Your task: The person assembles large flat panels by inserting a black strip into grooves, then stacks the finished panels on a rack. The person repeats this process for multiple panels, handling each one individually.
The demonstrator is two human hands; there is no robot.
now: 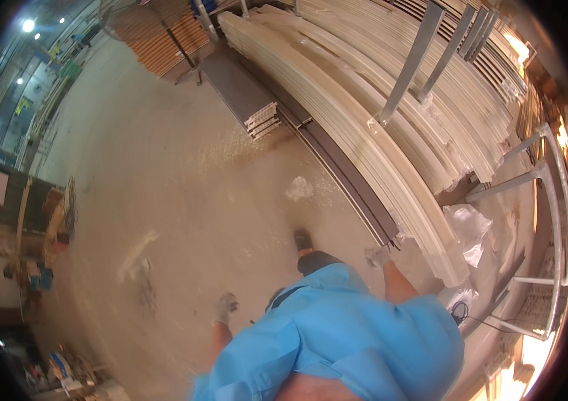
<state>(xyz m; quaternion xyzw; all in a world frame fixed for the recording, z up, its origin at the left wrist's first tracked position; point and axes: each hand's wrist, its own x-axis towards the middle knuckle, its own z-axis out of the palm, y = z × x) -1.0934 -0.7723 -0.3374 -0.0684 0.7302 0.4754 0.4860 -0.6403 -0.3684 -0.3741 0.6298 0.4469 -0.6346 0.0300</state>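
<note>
My left hand (226,307), in a pale work glove, hangs low over the concrete floor at my left side. Its fingers are loosely bent and apart, and nothing shows in them. My right hand (377,256), gloved too and somewhat blurred, is by the near end of a long dark brown profile (347,170) lying beside the pale stack. Its fingers look apart and it seems to hold nothing; whether it touches the profile I cannot tell. Farther off, a short stack of dark boards (234,87) with hollow, ribbed ends lies next to that profile.
Long cream profiles (364,127) lie in stacks along the right, with upright metal posts (412,63) among them. Crumpled clear plastic (467,230) and a metal tube frame (551,200) are at the right. A pedestal fan (133,20) stands far off by orange-brown boards (167,43).
</note>
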